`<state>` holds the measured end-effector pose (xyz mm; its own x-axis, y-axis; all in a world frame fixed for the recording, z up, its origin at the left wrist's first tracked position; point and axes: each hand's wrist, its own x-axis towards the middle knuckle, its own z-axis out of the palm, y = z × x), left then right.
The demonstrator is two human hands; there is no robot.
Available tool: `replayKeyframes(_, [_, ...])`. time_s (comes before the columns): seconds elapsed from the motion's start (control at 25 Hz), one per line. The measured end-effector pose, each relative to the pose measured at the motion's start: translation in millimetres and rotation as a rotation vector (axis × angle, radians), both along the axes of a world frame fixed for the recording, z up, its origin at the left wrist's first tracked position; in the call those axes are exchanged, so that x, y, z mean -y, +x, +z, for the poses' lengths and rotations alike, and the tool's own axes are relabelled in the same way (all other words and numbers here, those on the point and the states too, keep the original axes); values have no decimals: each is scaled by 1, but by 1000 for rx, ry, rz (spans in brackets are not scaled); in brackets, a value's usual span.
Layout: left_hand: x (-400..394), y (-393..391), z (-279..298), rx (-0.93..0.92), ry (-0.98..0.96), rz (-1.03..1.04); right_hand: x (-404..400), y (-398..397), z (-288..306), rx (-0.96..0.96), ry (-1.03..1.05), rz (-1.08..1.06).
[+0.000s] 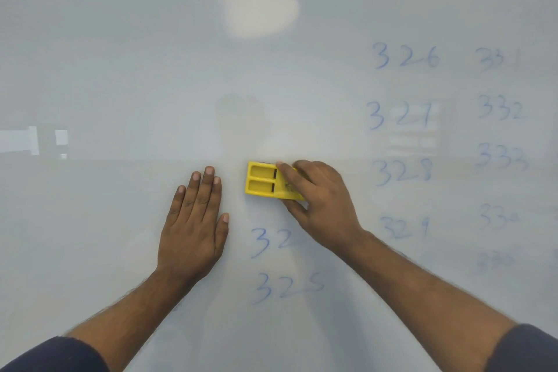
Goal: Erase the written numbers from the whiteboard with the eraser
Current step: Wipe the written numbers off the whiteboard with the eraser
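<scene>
The whiteboard (120, 69) fills the view. A yellow eraser (262, 181) is pressed flat on it near the middle, gripped at its right end by my right hand (320, 202). My left hand (194, 217) lies flat on the board just left of the eraser, fingers together, holding nothing. Blue numbers stay written: a partly wiped "32" (271, 240) right below the eraser, "325" (287, 287) under that, a column from "326" (404, 56) down to "329" (403, 226) to the right, and a fainter column from "331" (495, 59) down at the far right.
A bright oval light reflection (256, 0) shows on the upper board. Pale reflections of room fittings (33, 140) sit at the left edge. The left half of the board carries no writing.
</scene>
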<state>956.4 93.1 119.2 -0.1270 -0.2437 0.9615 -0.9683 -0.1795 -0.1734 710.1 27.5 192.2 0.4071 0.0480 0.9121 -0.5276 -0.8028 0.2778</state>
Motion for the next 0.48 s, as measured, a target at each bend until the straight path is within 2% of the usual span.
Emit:
replayKeyframes(0.16, [-1, 4, -10, 30, 10, -4, -5, 13, -48, -115, -21, 39])
replayKeyframes(0.32, [-1, 3, -17, 26, 10, 6, 3, -20, -83, -270, -16, -3])
replayKeyframes(0.4, [-1, 1, -21, 10, 14, 1, 7, -31, -77, -259, -28, -42])
replayKeyframes(0.48, [-1, -2, -25, -15, 21, -17, 6, -28, -67, -163, 11, -63])
